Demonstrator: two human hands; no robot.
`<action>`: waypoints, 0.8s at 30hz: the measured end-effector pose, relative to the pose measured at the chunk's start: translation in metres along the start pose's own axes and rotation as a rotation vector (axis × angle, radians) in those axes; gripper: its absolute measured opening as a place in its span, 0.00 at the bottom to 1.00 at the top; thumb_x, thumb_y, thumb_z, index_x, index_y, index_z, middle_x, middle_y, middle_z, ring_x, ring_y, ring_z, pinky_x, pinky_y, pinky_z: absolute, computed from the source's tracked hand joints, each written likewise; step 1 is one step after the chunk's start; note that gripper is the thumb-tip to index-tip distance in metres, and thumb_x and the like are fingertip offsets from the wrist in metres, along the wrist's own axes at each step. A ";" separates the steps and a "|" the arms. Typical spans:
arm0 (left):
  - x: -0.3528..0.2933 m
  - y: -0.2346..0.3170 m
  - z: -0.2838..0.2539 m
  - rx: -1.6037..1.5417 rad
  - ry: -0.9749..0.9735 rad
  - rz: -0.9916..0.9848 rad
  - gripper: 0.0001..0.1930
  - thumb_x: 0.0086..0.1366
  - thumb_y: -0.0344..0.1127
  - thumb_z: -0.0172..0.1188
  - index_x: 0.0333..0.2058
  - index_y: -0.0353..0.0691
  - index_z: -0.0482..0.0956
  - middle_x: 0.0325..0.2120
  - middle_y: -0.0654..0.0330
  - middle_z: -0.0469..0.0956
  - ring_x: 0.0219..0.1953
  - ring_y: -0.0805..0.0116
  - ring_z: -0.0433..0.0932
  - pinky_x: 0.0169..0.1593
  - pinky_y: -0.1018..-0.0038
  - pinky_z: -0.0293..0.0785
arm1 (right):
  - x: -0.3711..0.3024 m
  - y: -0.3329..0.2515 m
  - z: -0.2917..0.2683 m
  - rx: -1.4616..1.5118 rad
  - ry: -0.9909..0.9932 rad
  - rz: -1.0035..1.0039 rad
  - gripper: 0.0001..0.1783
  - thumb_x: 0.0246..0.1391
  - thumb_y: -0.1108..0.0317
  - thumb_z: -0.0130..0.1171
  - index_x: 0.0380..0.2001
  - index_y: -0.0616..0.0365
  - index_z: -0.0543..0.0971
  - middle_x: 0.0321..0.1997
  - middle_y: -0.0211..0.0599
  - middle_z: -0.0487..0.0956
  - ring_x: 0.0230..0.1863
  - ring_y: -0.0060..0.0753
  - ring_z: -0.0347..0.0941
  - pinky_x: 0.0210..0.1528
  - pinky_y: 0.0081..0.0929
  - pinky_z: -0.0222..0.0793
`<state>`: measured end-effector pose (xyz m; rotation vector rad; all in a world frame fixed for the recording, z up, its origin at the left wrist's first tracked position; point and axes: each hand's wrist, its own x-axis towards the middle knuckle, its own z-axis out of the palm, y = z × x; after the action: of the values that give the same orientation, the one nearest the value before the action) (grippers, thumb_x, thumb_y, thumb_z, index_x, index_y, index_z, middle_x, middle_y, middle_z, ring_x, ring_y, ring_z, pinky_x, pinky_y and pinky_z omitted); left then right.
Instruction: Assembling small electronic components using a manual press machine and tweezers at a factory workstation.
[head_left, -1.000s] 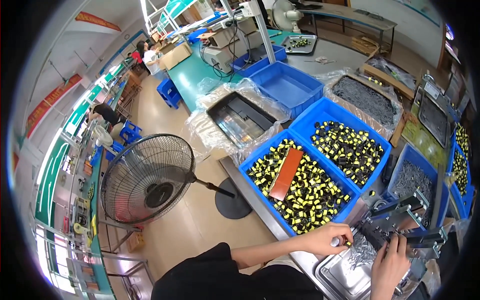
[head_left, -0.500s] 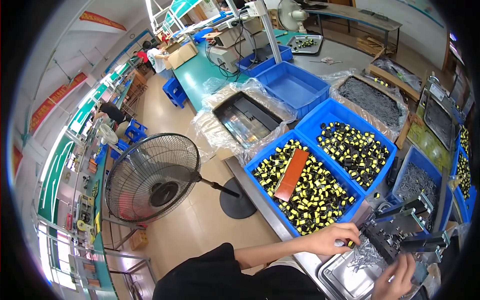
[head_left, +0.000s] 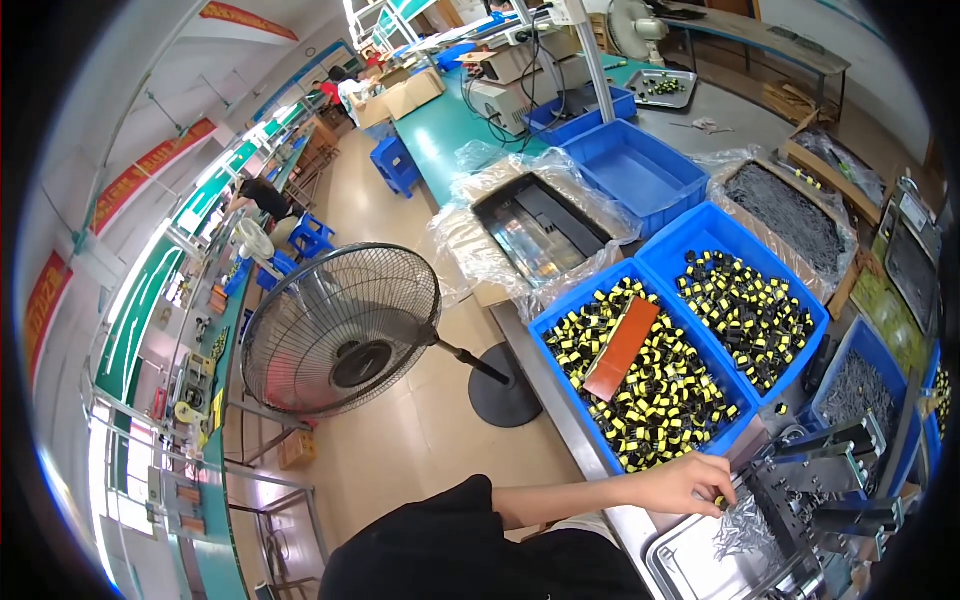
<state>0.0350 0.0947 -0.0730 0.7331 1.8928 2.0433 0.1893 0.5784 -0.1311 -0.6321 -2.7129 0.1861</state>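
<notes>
My left hand (head_left: 688, 484) pinches a small black-and-yellow component (head_left: 721, 502) between thumb and fingertips. It hovers over the near edge of a shiny metal tray (head_left: 675, 565), where a heap of thin silvery metal pins (head_left: 745, 530) lies. Right beside the tray stands a dark metal fixture (head_left: 785, 515) with upright plates and screws. Just beyond my hand, a blue bin (head_left: 590, 445) is filled with the same kind of black-and-yellow components, and an orange-red flat block (head_left: 622, 348) rests on top of them. My right hand is out of view.
Another blue bin (head_left: 815, 312) of components adjoins the first. Grey metal pins fill a lined box (head_left: 785, 220) and a blue bin (head_left: 858, 390) at right. A black tray (head_left: 545, 230) lies in plastic wrap. A large standing fan (head_left: 345, 330) is left of the bench.
My right hand, earlier at the fixture's near side, has left the view. The scene has shifted rightward as my head turned. My left hand still pinches the component near the pins.
</notes>
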 end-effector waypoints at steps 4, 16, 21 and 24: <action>-0.004 0.003 -0.001 -0.012 0.009 -0.029 0.15 0.60 0.23 0.70 0.46 0.34 0.83 0.41 0.55 0.78 0.41 0.66 0.82 0.47 0.73 0.82 | 0.005 -0.051 -0.012 0.143 -0.126 0.035 0.25 0.61 0.58 0.63 0.53 0.69 0.78 0.53 0.65 0.79 0.56 0.65 0.75 0.62 0.51 0.69; -0.003 -0.002 0.003 0.066 0.007 -0.027 0.18 0.52 0.25 0.76 0.44 0.35 0.85 0.37 0.56 0.82 0.40 0.63 0.84 0.46 0.70 0.81 | 0.002 -0.060 -0.014 -0.063 -0.173 -0.046 0.17 0.59 0.64 0.61 0.45 0.66 0.82 0.47 0.56 0.83 0.51 0.59 0.78 0.55 0.47 0.72; -0.005 0.000 0.002 0.067 -0.015 -0.050 0.17 0.54 0.27 0.75 0.43 0.34 0.84 0.38 0.56 0.83 0.40 0.63 0.84 0.46 0.70 0.81 | 0.006 -0.078 -0.035 0.038 -0.273 -0.003 0.13 0.53 0.72 0.56 0.39 0.68 0.83 0.43 0.55 0.84 0.48 0.57 0.79 0.54 0.45 0.72; -0.005 0.003 0.003 0.072 -0.008 -0.036 0.16 0.54 0.26 0.75 0.42 0.35 0.84 0.38 0.56 0.83 0.40 0.63 0.84 0.46 0.70 0.81 | 0.011 -0.084 -0.044 0.182 -0.336 -0.098 0.15 0.50 0.73 0.58 0.41 0.68 0.83 0.43 0.57 0.84 0.49 0.59 0.79 0.55 0.45 0.72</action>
<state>0.0412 0.0941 -0.0711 0.7179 1.9703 1.9571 0.1620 0.5107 -0.0697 -0.4463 -2.9898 0.5521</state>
